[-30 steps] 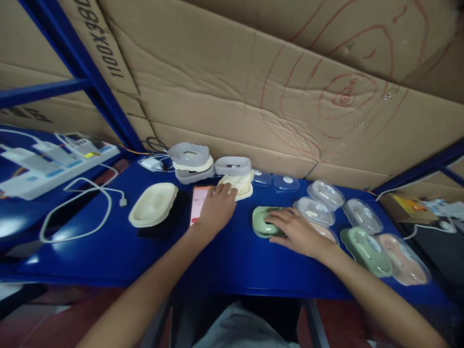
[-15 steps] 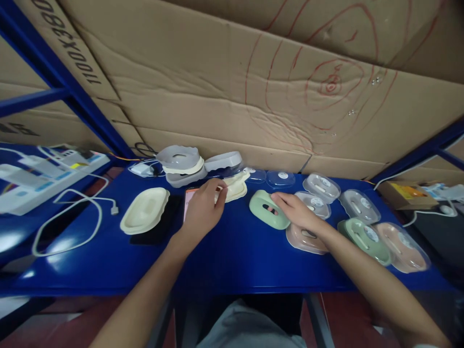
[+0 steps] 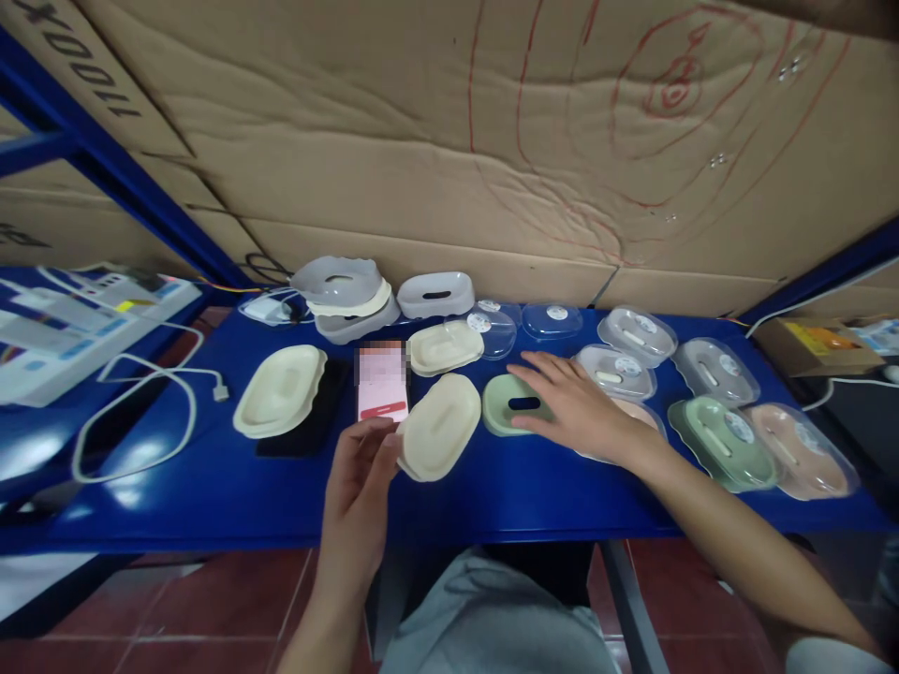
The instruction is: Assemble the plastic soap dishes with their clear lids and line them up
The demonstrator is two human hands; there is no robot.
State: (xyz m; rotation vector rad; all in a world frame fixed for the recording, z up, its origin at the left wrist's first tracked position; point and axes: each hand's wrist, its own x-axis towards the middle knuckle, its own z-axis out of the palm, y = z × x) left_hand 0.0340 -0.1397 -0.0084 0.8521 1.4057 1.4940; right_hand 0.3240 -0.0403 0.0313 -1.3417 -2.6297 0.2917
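The left hand [image 3: 365,468] pinches the cream tray [image 3: 442,429] by its left end, above the table's [image 3: 492,510] front half. The tray looks light, stiff and smooth, perhaps slippery; its rim seems the surest hold. The right hand [image 3: 577,402] spreads over the rounded, slotted green box [image 3: 501,409], contact unclear. Glossy clear lids [image 3: 552,321] lie toward the back edge.

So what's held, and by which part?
The left hand pinches a cream oval tray by its left edge; whether the right hand holds the green slotted dish is unclear.
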